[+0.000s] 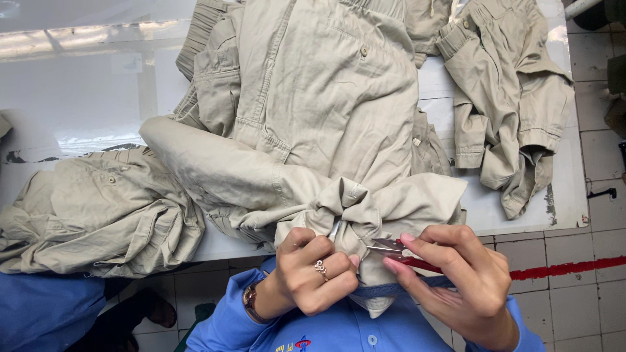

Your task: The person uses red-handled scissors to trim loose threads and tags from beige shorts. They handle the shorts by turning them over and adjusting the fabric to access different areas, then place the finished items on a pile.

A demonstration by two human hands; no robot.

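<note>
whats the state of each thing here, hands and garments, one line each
left hand: fisted on bunched khaki cloth
right hand: pinching red snips, tips at the cloth
snips: blades nearly closed, pointing left
middle garment: spread on the table, near end bunched up
left garment: crumpled heap, overhanging the edge
right garment: crumpled, hanging off the edge
table: white, glossy

Blue button-front shirt with long sleeves reaches both wrists. The left hand (306,274) wears a ring on one finger, a dark watch just behind it. Right hand (456,280): pink nails.
</note>
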